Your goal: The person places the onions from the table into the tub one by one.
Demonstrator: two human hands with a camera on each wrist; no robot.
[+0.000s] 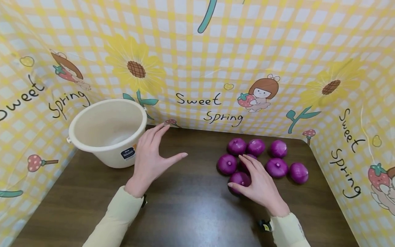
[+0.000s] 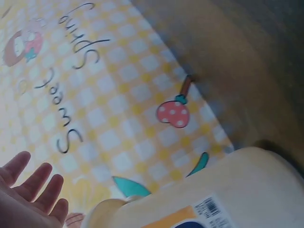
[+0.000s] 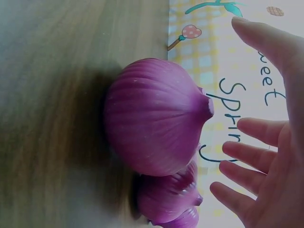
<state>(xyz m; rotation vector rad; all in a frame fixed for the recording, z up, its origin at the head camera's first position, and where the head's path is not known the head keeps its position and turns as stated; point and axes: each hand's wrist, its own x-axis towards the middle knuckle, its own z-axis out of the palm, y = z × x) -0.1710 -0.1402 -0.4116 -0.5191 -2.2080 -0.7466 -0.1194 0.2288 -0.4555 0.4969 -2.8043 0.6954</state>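
Several purple onions (image 1: 276,167) sit grouped on the right side of the dark wooden table. My right hand (image 1: 259,181) hovers over the nearest onion (image 1: 239,181), thumb and fingers spread around it with a gap showing in the right wrist view, where that onion (image 3: 152,118) fills the middle. Another onion is partly hidden under the fingers. On the left stands a cream bucket (image 1: 114,156) with a dark label. My left hand (image 1: 151,154) is beside its right wall, fingers extended and thumb apart, holding nothing; the bucket (image 2: 256,190) shows low in the left wrist view.
A yellow checked cloth (image 1: 197,68) with flower and strawberry prints hangs behind and on both sides of the table (image 1: 191,206). The bucket's rim (image 1: 89,148) rises close to the left cloth. Bare tabletop lies between the bucket and the onions.
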